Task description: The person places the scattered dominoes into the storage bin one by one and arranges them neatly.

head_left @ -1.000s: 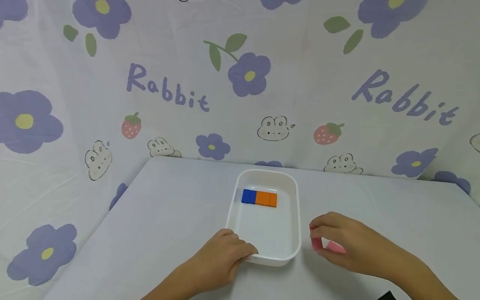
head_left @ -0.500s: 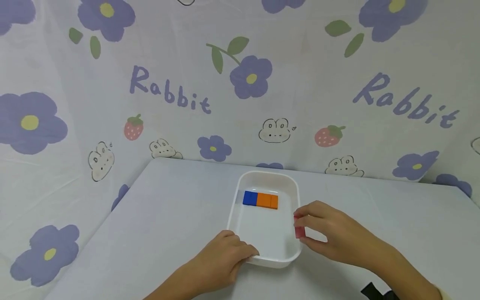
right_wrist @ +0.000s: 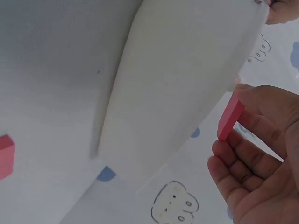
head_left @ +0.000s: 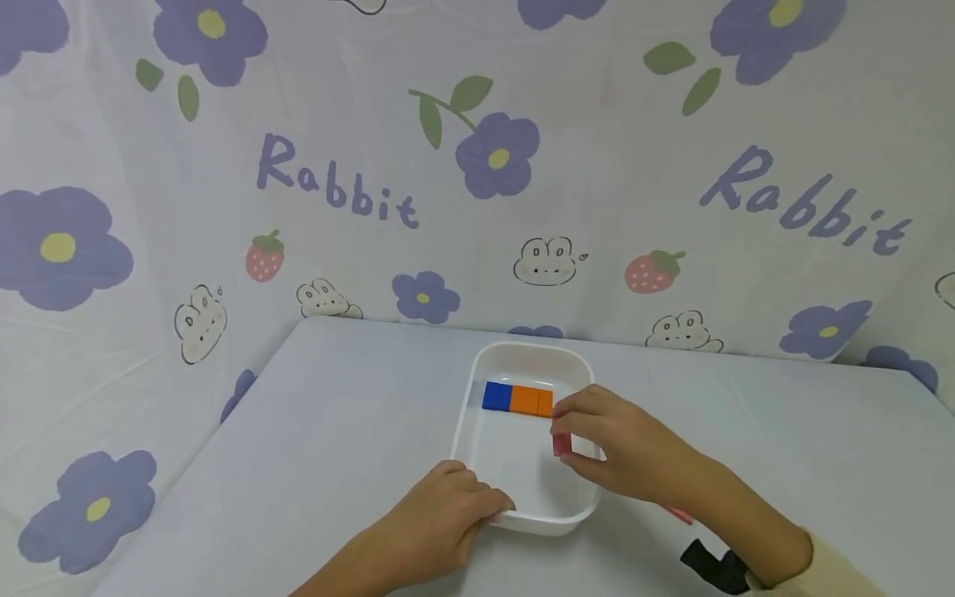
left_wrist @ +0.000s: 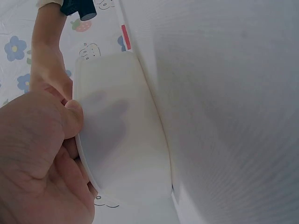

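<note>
A white rectangular tray [head_left: 545, 526] stands on the table. My left hand [head_left: 440, 518] grips its near left corner, with the thumb over the rim. Inside, toward the far end, a blue block [head_left: 496, 396] and two orange blocks [head_left: 525, 400] lie side by side in a row. Over the tray's right half, my right hand [head_left: 634, 448] pinches a pink block [head_left: 561, 444] between thumb and fingers. The right wrist view shows this flat pink block [right_wrist: 231, 115] above the level of the tray's rim.
Right of the tray, another pink block [head_left: 681, 515] lies on the white table [head_left: 358, 398], partly hidden under the right forearm. A black device [head_left: 715, 568] sits at the right wrist. Behind the table hangs a cloth [head_left: 582, 149] printed with flowers and rabbits.
My right hand has carried the pink block leftward from beside the tray, across its right rim, to above its inside. The left hand keeps its grip on the corner.
</note>
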Available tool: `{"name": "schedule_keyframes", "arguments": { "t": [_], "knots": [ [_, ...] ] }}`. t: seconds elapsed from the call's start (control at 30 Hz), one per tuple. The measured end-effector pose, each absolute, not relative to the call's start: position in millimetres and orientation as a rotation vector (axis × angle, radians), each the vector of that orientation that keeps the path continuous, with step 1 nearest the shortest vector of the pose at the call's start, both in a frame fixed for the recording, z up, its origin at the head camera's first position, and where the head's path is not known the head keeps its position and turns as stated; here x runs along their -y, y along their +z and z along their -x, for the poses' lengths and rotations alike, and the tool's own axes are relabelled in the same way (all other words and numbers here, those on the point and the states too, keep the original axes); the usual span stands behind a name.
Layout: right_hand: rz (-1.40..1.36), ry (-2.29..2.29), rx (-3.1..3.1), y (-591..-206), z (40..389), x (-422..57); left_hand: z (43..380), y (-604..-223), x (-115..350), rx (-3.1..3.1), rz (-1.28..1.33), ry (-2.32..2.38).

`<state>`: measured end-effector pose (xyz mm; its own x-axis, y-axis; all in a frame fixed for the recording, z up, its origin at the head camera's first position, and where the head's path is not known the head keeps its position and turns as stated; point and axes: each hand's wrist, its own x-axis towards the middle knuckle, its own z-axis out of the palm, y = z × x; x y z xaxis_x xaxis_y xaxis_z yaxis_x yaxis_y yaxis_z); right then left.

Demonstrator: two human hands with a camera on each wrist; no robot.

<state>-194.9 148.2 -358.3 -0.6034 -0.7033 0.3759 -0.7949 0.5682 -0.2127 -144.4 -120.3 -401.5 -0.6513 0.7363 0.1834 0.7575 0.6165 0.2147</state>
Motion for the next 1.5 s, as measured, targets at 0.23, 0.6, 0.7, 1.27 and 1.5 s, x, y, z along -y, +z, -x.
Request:
{"name": "schedule_keyframes", "arguments": {
  "t": [0.23, 0.6, 0.7, 1.27, 1.5],
  "knots": [
    [-1.304, 0.519, 2.588, -366, 203, -135, 143, -403, 121, 2.664, 1.303, -0.393],
    [-1.348, 0.477, 2.659, -377, 217, -120, 143, -401, 122, 2.688, 1.291, -0.389],
    [-1.368, 0.448, 2.670, -380, 221, -115, 143, -402, 123, 2.652, 1.297, -0.379],
    [-1.412, 0.374, 2.803, -394, 237, -94, 145, -407, 124, 2.594, 1.311, -0.395],
    [-1.411, 0.387, 2.802, -395, 238, -96, 145, -407, 124, 2.596, 1.312, -0.396]
  ]
}}
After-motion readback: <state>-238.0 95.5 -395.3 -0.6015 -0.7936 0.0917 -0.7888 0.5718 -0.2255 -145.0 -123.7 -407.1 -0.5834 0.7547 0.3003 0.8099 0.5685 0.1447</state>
